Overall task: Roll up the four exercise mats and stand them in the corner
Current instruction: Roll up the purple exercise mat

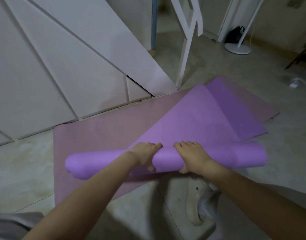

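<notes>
A soft bright-purple foam mat (192,122), low in the centre of the frame, is being rolled; its rolled end is gripped by the left hand (146,153) and right hand (192,155), side by side. The unrolled stretch towards the upper right must next be wound in evenly, over the duller pink mat (96,132).

Pale tiled floor (24,161), and a dusty-pink mat (96,132) spread flat on it. A beige shoe (193,210) sits just off the mat's near edge; well beyond the mat, a round white stand base (237,49).

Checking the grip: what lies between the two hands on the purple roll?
Head view: only bare purple roll between the left hand and right hand.
</notes>
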`<act>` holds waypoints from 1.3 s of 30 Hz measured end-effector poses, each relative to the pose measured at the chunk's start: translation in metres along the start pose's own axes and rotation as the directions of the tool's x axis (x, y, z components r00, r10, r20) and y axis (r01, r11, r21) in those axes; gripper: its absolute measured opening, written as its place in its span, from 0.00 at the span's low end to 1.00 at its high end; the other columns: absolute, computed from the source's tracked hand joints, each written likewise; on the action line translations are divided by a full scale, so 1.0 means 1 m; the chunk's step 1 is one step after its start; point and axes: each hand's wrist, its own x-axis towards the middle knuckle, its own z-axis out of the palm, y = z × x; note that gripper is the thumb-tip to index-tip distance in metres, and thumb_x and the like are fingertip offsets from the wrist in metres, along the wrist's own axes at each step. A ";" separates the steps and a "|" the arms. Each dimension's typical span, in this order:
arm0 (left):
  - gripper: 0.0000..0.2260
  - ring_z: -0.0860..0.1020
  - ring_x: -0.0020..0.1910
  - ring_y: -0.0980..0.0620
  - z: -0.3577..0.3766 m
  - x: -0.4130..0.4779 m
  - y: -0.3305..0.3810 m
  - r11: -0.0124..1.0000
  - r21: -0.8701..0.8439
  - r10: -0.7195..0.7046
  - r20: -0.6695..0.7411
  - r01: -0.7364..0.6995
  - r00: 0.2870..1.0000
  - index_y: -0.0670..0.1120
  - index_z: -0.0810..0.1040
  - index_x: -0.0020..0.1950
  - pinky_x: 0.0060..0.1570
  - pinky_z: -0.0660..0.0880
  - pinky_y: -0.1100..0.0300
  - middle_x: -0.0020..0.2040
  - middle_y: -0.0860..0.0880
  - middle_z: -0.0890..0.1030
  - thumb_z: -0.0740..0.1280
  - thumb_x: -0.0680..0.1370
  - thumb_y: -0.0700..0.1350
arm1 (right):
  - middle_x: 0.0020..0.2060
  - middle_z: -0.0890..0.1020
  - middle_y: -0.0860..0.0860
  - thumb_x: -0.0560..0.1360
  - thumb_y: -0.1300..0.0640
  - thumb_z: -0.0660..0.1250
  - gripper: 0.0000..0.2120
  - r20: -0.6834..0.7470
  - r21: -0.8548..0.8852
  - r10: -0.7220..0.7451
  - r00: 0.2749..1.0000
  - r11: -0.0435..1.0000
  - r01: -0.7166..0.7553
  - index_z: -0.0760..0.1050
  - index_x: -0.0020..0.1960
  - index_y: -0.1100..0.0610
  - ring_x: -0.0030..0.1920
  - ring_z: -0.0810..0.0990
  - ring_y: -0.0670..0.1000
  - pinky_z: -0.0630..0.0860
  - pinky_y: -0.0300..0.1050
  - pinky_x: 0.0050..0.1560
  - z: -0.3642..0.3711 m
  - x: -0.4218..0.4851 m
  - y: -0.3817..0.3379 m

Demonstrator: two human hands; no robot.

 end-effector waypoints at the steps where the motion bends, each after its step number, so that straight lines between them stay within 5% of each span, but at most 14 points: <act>1: 0.35 0.75 0.58 0.43 -0.001 0.001 0.003 1.000 0.021 -0.002 0.027 0.001 1.000 0.48 0.64 0.68 0.53 0.71 0.52 0.60 0.45 0.75 0.76 0.66 0.53 | 0.60 0.73 0.54 0.66 0.47 0.73 0.38 0.010 0.020 0.020 1.000 1.000 -0.020 0.60 0.69 0.56 0.58 0.74 0.56 0.68 0.48 0.55 0.002 -0.001 0.000; 8: 0.42 0.68 0.65 0.45 0.031 -0.021 0.013 0.997 -0.042 -0.070 -0.163 0.064 0.984 0.49 0.53 0.76 0.64 0.65 0.50 0.67 0.47 0.67 0.71 0.70 0.58 | 0.59 0.76 0.53 0.64 0.49 0.75 0.37 0.111 0.087 0.081 0.991 0.992 -0.090 0.62 0.67 0.54 0.59 0.76 0.55 0.68 0.47 0.57 -0.005 0.012 0.007; 11: 0.49 0.74 0.61 0.42 0.047 -0.034 0.016 0.983 0.102 -0.103 -0.384 0.153 0.917 0.46 0.57 0.74 0.61 0.70 0.44 0.63 0.43 0.73 0.77 0.60 0.59 | 0.59 0.78 0.53 0.61 0.48 0.77 0.39 0.181 0.160 0.082 0.980 0.981 -0.112 0.64 0.67 0.53 0.58 0.77 0.57 0.71 0.47 0.56 -0.012 0.022 0.011; 16: 0.54 0.78 0.58 0.40 0.067 -0.037 0.026 0.951 0.176 -0.140 -0.489 0.255 0.861 0.43 0.62 0.71 0.56 0.73 0.39 0.59 0.39 0.78 0.80 0.52 0.60 | 0.60 0.77 0.52 0.60 0.46 0.79 0.39 0.325 0.184 -0.021 0.946 0.982 -0.041 0.67 0.67 0.53 0.58 0.76 0.55 0.68 0.39 0.50 -0.040 0.030 0.020; 20: 0.54 0.79 0.54 0.40 0.071 -0.034 0.030 0.947 0.164 -0.171 -0.470 0.276 0.866 0.44 0.63 0.70 0.54 0.73 0.38 0.57 0.39 0.79 0.80 0.51 0.61 | 0.59 0.78 0.50 0.60 0.43 0.78 0.36 0.410 0.186 -0.043 0.911 0.982 -0.037 0.70 0.63 0.52 0.55 0.77 0.54 0.69 0.39 0.48 -0.046 0.031 0.025; 25: 0.51 0.78 0.42 0.45 0.067 -0.026 0.011 0.985 0.070 -0.121 -0.370 0.157 0.921 0.46 0.64 0.67 0.42 0.75 0.53 0.48 0.47 0.78 0.79 0.50 0.62 | 0.62 0.75 0.51 0.62 0.42 0.77 0.39 0.483 0.268 -0.061 0.873 0.960 -0.082 0.68 0.67 0.55 0.57 0.76 0.54 0.73 0.42 0.55 -0.034 0.029 0.021; 29: 0.37 0.75 0.56 0.45 0.057 -0.022 0.003 0.993 0.042 -0.102 -0.232 0.114 0.967 0.51 0.61 0.70 0.52 0.70 0.52 0.58 0.49 0.74 0.71 0.67 0.61 | 0.64 0.73 0.53 0.63 0.41 0.75 0.42 0.331 0.168 -0.028 0.943 0.985 -0.030 0.62 0.70 0.54 0.62 0.74 0.56 0.69 0.47 0.59 -0.017 0.018 0.011; 33: 0.35 0.74 0.60 0.43 0.029 -0.006 0.005 0.998 0.032 -0.058 -0.128 0.062 0.990 0.48 0.59 0.72 0.56 0.70 0.52 0.62 0.45 0.73 0.70 0.70 0.55 | 0.62 0.70 0.56 0.65 0.46 0.75 0.41 0.067 -0.069 -0.007 0.998 0.998 0.012 0.60 0.69 0.58 0.61 0.71 0.57 0.65 0.50 0.61 0.000 0.004 -0.001; 39: 0.35 0.75 0.59 0.41 -0.006 0.008 0.021 0.984 0.176 0.014 0.032 -0.020 0.999 0.47 0.62 0.70 0.53 0.71 0.52 0.61 0.43 0.74 0.73 0.68 0.54 | 0.60 0.74 0.55 0.66 0.49 0.73 0.37 0.000 0.071 0.098 0.995 0.993 -0.098 0.60 0.69 0.57 0.58 0.75 0.56 0.69 0.47 0.56 0.021 -0.006 0.006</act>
